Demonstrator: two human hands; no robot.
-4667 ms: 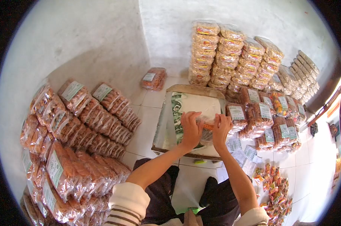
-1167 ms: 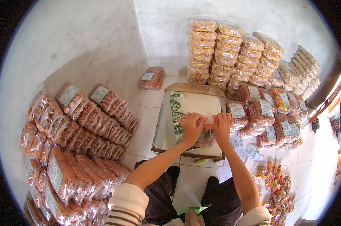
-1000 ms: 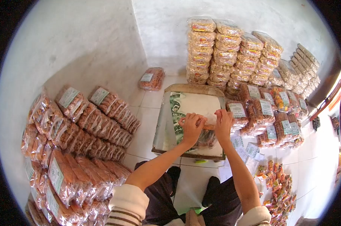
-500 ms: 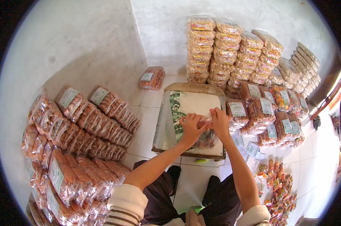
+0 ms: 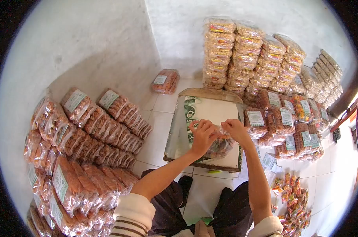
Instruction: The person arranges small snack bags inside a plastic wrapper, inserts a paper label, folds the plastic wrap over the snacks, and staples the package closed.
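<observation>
A clear plastic bag (image 5: 219, 149) with dark and reddish contents rests on the near right part of a low table (image 5: 172, 138). What it holds is too blurred to name. My left hand (image 5: 202, 137) pinches the bag's upper left side, its fingers curled. On the other side, my right hand (image 5: 235, 129) is closed on the top edge of the plastic. The fingertips are partly hidden by the hands. Under the bag lies a white sheet (image 5: 212, 108) with a green pattern along its left side.
Packs of brown snacks (image 5: 88, 114) are piled at left, and a single pack (image 5: 165, 81) lies near the wall. Tall stacks of pale snack bags (image 5: 218, 51) stand behind. Labelled packs (image 5: 279, 118) sit at right, with small colourful packets (image 5: 293, 201) on the tiled floor.
My right hand has turned and its fingers have folded inward at the top of the bag. The whole view has shifted slightly, moving everything a little to the right.
</observation>
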